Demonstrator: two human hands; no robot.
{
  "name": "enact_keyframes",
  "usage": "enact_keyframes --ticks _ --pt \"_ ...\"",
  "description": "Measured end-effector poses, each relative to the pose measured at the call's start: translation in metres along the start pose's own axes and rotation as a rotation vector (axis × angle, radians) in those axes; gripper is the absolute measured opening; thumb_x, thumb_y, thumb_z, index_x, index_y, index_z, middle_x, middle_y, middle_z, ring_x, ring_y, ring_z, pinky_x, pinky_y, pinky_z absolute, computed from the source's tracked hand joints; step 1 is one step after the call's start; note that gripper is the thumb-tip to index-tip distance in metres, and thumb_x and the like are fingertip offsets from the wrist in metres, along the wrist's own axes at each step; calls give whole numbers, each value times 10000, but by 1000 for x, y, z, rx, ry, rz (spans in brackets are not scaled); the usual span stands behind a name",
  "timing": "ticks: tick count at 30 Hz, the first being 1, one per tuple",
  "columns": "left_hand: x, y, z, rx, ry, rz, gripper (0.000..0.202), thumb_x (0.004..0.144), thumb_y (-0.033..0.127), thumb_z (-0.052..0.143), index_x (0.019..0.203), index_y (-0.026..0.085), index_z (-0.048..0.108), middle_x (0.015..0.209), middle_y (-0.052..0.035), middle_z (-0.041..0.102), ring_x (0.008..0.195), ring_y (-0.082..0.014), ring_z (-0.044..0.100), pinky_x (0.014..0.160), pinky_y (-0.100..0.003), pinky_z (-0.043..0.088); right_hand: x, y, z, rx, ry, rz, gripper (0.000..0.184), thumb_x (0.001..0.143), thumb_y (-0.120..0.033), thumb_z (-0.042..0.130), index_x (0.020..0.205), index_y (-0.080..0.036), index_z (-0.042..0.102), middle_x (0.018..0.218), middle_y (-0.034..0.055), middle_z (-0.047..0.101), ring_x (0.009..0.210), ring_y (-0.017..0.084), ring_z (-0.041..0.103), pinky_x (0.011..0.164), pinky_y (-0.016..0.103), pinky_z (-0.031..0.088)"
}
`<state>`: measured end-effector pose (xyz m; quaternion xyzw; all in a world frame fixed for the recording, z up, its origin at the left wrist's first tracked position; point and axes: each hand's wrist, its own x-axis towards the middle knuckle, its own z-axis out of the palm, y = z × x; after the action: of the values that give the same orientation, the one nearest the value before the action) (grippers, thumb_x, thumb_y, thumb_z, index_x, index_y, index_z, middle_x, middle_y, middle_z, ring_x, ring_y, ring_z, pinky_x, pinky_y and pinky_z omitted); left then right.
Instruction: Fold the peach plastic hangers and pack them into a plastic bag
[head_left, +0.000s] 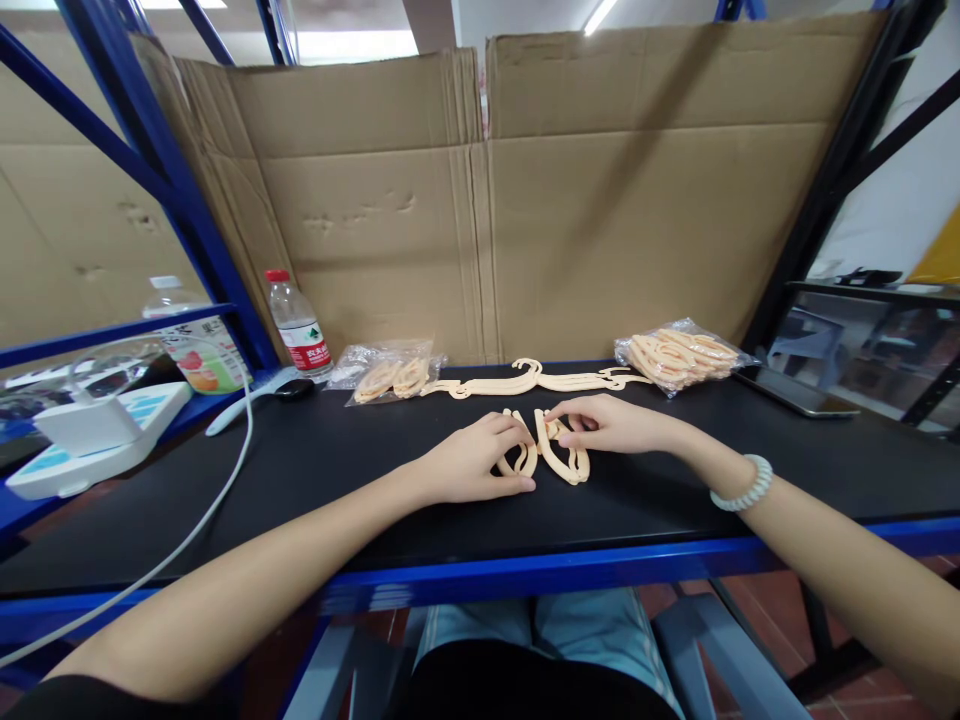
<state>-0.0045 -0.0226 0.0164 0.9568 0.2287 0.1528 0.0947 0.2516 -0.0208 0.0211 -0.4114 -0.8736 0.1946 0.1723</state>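
Observation:
A cream plastic folding hanger [562, 465], folded up, lies on the black tabletop in front of me, with curved arms to the left and right of a middle gap. My left hand [480, 460] curls over its left part, the thumb lying along the near side. The fingers of my right hand [600, 422] close on the upper end of the right part. Both hands partly hide it. Just beyond them lies an unfolded cream hanger [529, 381], its hook pointing away from me.
Clear bags of folded hangers lie at the back left [394, 376] and back right [681, 355]. A red-capped water bottle [300, 330], a power strip [150, 420] and a white cable [232, 480] are on the left. A dark flat device [799, 391] lies at right. Cardboard [637, 220] walls the back.

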Motion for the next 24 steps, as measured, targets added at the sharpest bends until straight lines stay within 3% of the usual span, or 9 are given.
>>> enact_keyframes --ticks 7,15,24 --pt "2 -1 -1 16 -9 1 463 797 477 631 1161 198 571 1211 -116 568 1130 -275 508 959 -383 411 -4 -2 -3 35 -161 -88 803 632 -512 761 1324 -197 503 764 -26 492 659 114 426 580 234 362" --pt "3 -7 -1 -1 30 -5 424 792 444 649 1133 198 593 1191 -117 584 1114 -269 528 957 -379 410 4 6 5 -15 -96 -168 648 691 -517 722 1256 -237 567 791 -13 452 673 121 410 594 242 376" --pt "3 -15 -1 -27 66 -7 404 795 434 647 1121 199 603 1183 -112 595 1116 -267 533 971 -385 398 8 13 11 23 -34 -152 680 696 -540 705 1295 -258 547 1108 74 471 932 196 496 776 333 467"
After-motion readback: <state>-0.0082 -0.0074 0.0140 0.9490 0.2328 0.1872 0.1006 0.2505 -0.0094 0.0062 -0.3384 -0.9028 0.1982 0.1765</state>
